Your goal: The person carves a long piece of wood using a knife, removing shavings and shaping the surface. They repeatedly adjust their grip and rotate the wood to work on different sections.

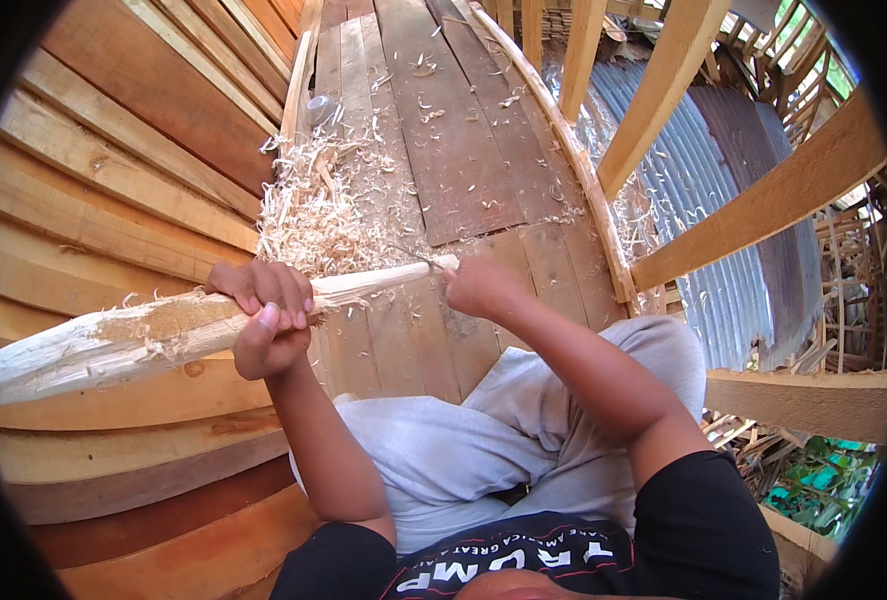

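A long, pale, partly shaved wooden pole (133, 345) slants from the far left edge toward the middle, its narrower end tapering near my right hand. My left hand (268, 310) is wrapped round the pole, thumb toward me. At the pole's tip, my right hand (478, 285) is closed in a fist, slightly smeared by motion. A thin dark knife blade (418, 257) sticks out of that fist to the left, lying over or against the pole's end. The knife's handle is hidden inside the fist.
Curled wood shavings (308, 215) are heaped beyond the pole on the plank floor (453, 130). A small grey cup-like object (320, 110) stands farther back. Stacked boards (113, 195) line the left side. Wooden posts (663, 85) and corrugated metal sheets (708, 190) are at the right.
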